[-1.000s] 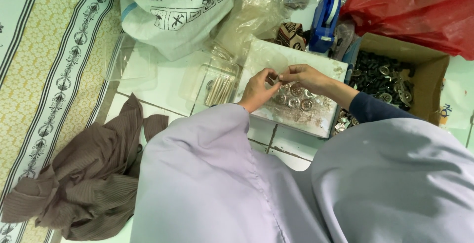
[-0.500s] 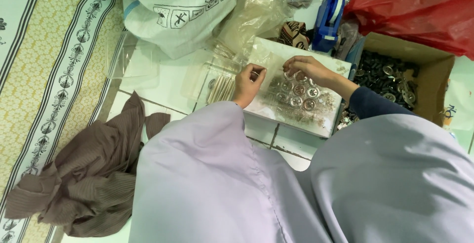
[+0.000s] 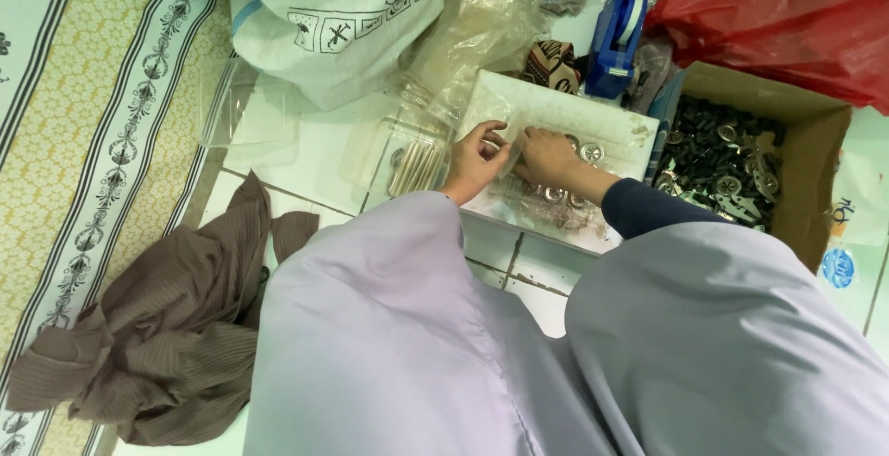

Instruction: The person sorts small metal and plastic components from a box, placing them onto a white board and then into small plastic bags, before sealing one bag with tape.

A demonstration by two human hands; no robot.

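Both hands, left (image 3: 474, 162) & right (image 3: 546, 158), grip pinching clear bag (image 3: 507, 146) over white tray (image 3: 611, 127), cardboard box (image 3: 815, 169) crowding right edge.

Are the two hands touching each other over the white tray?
Touching. The head view shows the left hand and right hand meeting fingertip to fingertip above the white tray.
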